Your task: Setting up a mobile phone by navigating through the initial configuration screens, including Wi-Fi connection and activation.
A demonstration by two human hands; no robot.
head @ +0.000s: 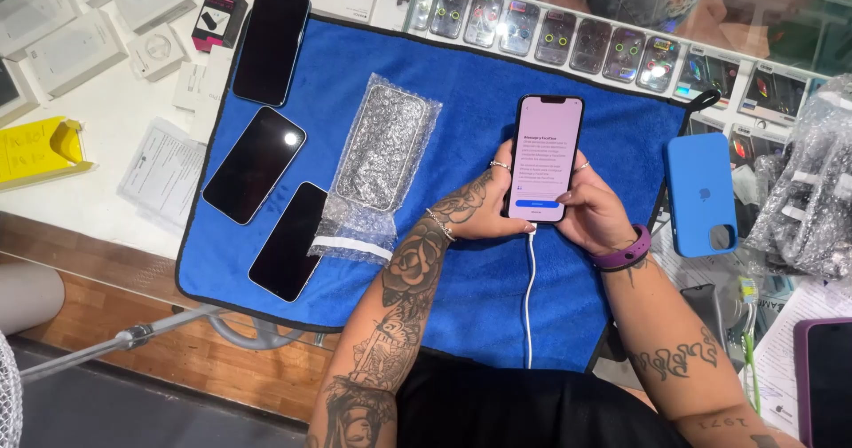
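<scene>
I hold a lit smartphone (548, 157) upright over a blue cloth mat (479, 84), both hands around its lower half. My left hand (484, 204) grips its left edge and my right hand (593, 210) its right edge, thumb at the screen's lower right. Its screen shows a pale page with text and a dark button. A white cable (530, 297) hangs from the phone's bottom toward me. A purple band (624, 255) circles my right wrist.
Three dark phones (256, 162) lie on the mat's left, beside a bubble-wrap pouch (377, 160). A blue phone case (701, 192) lies at the right, more bubble wrap (812, 191) past it. White boxes (75, 49) and yellow notes (35, 149) sit at the left. Glass counter holds cases (555, 35).
</scene>
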